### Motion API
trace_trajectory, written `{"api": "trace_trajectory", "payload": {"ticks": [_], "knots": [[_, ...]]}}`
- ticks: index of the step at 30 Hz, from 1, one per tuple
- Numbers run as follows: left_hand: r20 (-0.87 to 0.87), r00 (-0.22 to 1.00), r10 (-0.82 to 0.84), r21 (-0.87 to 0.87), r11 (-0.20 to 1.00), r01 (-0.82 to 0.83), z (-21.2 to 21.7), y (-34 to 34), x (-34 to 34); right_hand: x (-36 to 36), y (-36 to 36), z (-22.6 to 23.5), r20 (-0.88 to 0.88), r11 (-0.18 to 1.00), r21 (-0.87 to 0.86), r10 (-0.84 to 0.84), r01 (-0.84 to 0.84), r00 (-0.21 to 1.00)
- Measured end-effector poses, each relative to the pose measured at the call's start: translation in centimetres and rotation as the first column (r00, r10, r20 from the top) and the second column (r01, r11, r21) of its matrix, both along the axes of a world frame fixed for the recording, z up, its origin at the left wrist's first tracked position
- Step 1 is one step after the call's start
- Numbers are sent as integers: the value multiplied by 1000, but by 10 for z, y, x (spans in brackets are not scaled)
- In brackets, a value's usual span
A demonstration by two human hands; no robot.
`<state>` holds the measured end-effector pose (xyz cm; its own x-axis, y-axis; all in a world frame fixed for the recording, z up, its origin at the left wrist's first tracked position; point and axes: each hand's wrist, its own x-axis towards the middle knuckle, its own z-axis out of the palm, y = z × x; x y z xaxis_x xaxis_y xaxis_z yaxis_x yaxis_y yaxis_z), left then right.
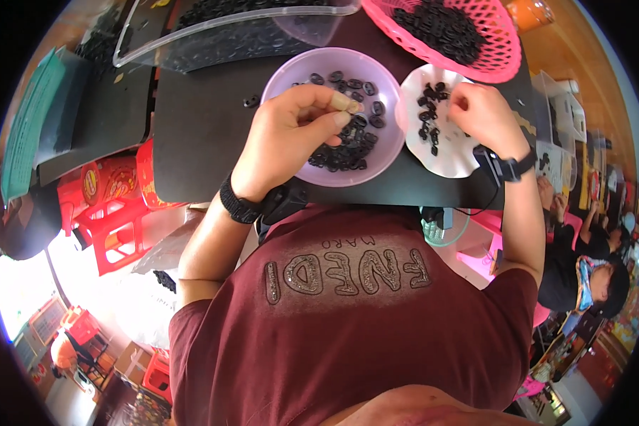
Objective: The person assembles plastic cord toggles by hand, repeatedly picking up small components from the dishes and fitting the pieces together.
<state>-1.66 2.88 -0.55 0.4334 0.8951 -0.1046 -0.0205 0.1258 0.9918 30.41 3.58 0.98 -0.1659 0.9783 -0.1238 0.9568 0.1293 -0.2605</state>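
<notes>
My left hand hovers over a pale purple bowl of small black ring-shaped parts, its fingers pinched together at the tips on something small that I cannot make out. My right hand rests on the edge of a white scalloped dish holding several more black parts, fingers curled in toward them. Both wrists wear black bands. Both dishes stand on a black table top.
A pink mesh basket full of black parts stands at the back right. A clear plastic tray of them lies at the back left. Red plastic stools are to the left below the table. Other people sit at the right.
</notes>
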Motion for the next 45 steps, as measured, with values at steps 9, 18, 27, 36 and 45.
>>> {"api": "trace_trajectory", "payload": {"ticks": [9,18,27,36,45], "knots": [[136,991,-1,-50,999,8,-4,0,6,-69,-39,12,-908,981,-193,-189,27,373],[116,993,-10,-25,1000,13,6,-5,8,-108,-38,-10,-962,959,-274,-272,-69,35],[77,997,2,-16,1000,-1,8,-8,8,-117,-37,-10,-978,985,-173,-171,-9,122],[44,999,11,-20,1000,-10,12,-11,10,-117,-38,-9,-966,988,-155,-147,-24,212],[66,984,166,182,968,-176,-4,-19,19,-121,-37,-14,-963,990,-142,-143,22,229]]}}
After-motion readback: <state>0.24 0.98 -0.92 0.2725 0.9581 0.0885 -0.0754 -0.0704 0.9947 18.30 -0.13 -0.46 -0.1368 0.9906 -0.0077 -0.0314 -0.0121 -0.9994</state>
